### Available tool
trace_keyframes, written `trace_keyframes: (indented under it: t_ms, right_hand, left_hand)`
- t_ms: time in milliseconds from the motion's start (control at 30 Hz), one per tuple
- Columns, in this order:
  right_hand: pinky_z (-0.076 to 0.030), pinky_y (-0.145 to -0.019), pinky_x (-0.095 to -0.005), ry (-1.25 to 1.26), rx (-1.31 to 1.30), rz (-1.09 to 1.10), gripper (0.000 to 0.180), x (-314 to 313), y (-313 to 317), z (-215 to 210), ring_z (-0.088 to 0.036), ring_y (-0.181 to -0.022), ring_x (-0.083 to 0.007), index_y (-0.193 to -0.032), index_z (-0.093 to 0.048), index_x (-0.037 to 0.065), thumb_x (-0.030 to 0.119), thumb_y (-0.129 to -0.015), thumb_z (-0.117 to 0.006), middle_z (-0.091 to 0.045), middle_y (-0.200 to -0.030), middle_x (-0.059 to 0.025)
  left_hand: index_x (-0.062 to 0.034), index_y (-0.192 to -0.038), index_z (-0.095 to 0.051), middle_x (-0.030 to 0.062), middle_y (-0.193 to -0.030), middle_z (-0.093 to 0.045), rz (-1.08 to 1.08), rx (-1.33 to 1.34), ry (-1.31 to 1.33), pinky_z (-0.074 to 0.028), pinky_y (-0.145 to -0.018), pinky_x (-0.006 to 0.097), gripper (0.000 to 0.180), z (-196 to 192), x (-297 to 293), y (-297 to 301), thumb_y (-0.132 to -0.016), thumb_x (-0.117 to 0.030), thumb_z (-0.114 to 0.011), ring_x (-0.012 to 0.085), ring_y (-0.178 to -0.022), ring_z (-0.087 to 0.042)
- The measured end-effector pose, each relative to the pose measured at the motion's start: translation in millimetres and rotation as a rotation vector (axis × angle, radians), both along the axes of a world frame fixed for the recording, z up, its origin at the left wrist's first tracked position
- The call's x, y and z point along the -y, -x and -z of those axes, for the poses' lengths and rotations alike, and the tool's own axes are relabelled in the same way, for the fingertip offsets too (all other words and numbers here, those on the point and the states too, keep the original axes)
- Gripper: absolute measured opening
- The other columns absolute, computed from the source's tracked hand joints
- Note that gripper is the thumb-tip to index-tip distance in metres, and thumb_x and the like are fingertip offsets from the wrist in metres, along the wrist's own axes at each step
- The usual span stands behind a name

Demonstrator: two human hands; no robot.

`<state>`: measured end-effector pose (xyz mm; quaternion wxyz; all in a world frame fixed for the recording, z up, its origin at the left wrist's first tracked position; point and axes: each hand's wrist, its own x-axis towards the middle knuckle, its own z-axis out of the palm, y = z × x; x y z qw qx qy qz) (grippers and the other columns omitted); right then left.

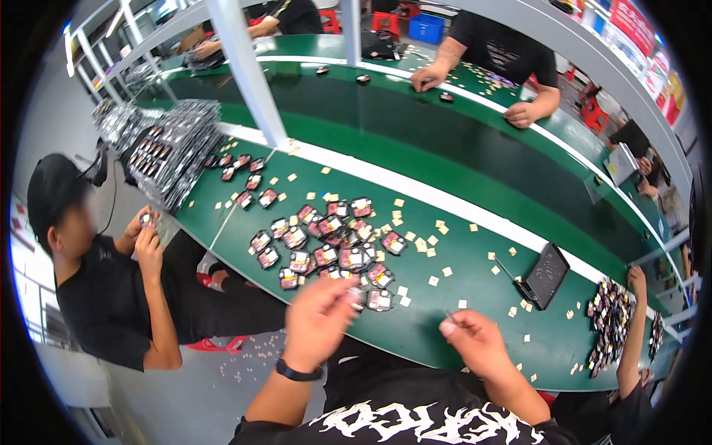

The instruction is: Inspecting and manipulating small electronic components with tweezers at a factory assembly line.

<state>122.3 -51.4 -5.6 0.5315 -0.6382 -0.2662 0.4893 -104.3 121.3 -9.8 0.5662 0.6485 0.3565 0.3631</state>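
Note:
My left hand (320, 322), with a dark band at the wrist, hovers at the near edge of a pile of small black cases (326, 256) with pink and white faces. Its fingers are bent together around a small greyish piece, too blurred to name. To the right, my right hand (478, 341) is closed in a pinch over the table's near edge. A thin grey tip shows at its thumb and finger; its kind cannot be made out. One black case (380, 300) lies just right of my left fingertips.
Small cream squares (421, 245) are scattered over the green table (400, 337). A black tray (547, 276) and a thin tool (508, 271) lie right, before a heap of cases (610, 319). Stacked trays (167, 152) stand left. A white post (248, 74) rises behind; co-workers sit around.

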Motion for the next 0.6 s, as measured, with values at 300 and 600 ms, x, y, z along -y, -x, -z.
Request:
trace_keyframes:
  t_ms: [300, 600]
  right_hand:
    - [-0.047, -0.063, -0.0346, 0.182, 0.96, 0.737, 0.02, 134.8, -126.2, 27.2, -0.059, -0.069, -0.0205, -0.095, -0.068, -0.001, 0.019, -0.095, -0.073, -0.063, -0.081, -0.0098]
    - [-0.054, -0.07, -0.0406, 0.513, 1.423, 0.977, 0.024, 241.5, -191.7, 22.5, -0.065, -0.079, -0.0296, -0.102, -0.07, 0.005, 0.02, -0.086, -0.08, -0.063, -0.098, -0.01]
  left_hand:
    - [0.0053, -0.125, -0.065, 0.021, -0.11, -0.066, -0.306, -0.616, -0.656, -0.049, -0.09, 0.043, 0.028, 54.5, -118.9, 62.1, -0.1, -0.005, -0.059, 0.0366, -0.099, -0.063]
    - [0.0026, -0.112, -0.076, 0.0288, -0.116, -0.068, -0.394, -0.774, -1.079, -0.05, -0.098, 0.053, 0.045, -13.9, -73.4, -20.3, -0.1, -0.037, -0.059, 0.0463, -0.108, -0.063]
